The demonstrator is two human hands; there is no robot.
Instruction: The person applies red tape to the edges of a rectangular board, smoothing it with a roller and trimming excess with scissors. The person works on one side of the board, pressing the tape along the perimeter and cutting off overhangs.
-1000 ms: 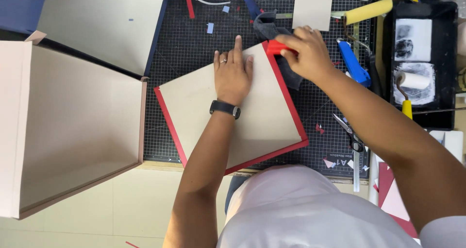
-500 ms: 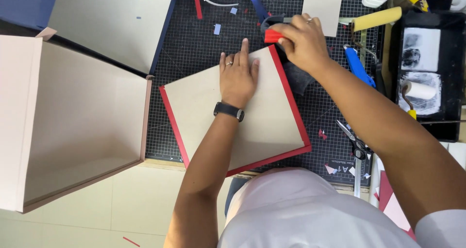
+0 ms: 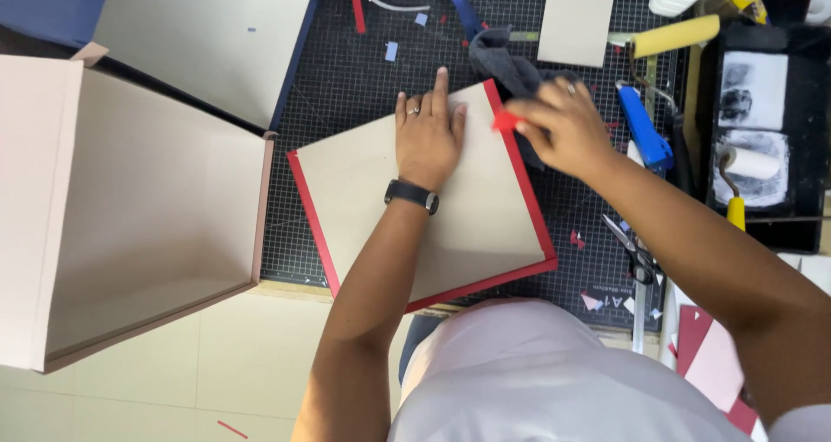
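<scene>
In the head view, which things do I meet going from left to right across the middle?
Open beige box → left hand on the red-edged board → right hand → blue tool → black tray.

An open beige box (image 3: 130, 208) lies at the left on the counter (image 3: 260, 347). On the black cutting mat (image 3: 363, 70) are scissors (image 3: 636, 256), a blue-handled tool (image 3: 645, 130), a yellow roller (image 3: 675, 35) and a black tray (image 3: 762, 113) holding a small white roller (image 3: 749, 165).
</scene>
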